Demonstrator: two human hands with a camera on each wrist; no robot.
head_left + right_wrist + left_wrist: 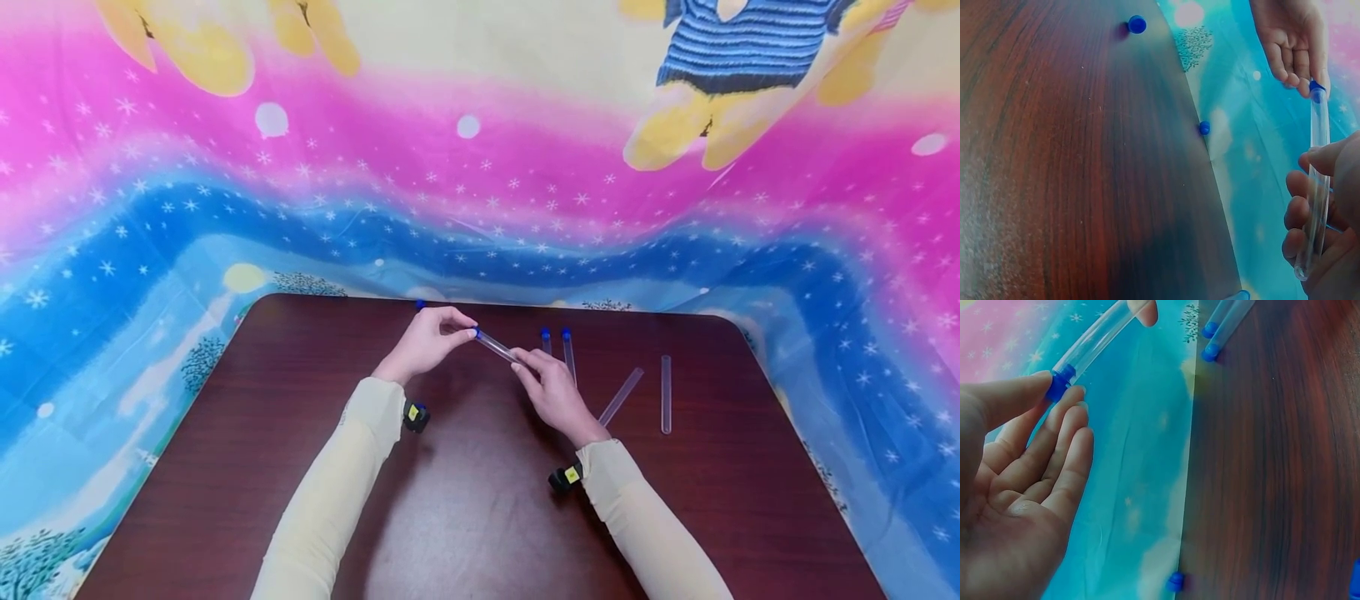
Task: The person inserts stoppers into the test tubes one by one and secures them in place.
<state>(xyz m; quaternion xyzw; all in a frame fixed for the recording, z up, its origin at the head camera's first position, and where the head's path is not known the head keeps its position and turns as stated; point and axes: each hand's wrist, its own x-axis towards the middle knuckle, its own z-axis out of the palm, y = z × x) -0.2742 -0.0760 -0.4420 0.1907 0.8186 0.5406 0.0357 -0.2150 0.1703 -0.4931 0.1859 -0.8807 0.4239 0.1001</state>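
Note:
Between both hands, above the table's far half, a clear test tube (495, 344) is held at a slant. My left hand (429, 343) pinches the blue cap (1058, 386) at the tube's upper end between thumb and index finger, its other fingers stretched out below. The cap's narrow part shows inside the tube's mouth. My right hand (557, 390) grips the tube further down, thumb on one side and curled fingers on the other. In the right wrist view the tube's rounded bottom pokes out past the palm.
Two blue-capped tubes (567, 350) lie beyond the right hand. Right of them are an angled tube (622, 396) and an uncapped tube (666, 392). Loose blue caps (1137, 24) sit on the brown table (465, 517), one cap (1204, 128) at its far edge. A patterned cloth (465, 192) hangs behind.

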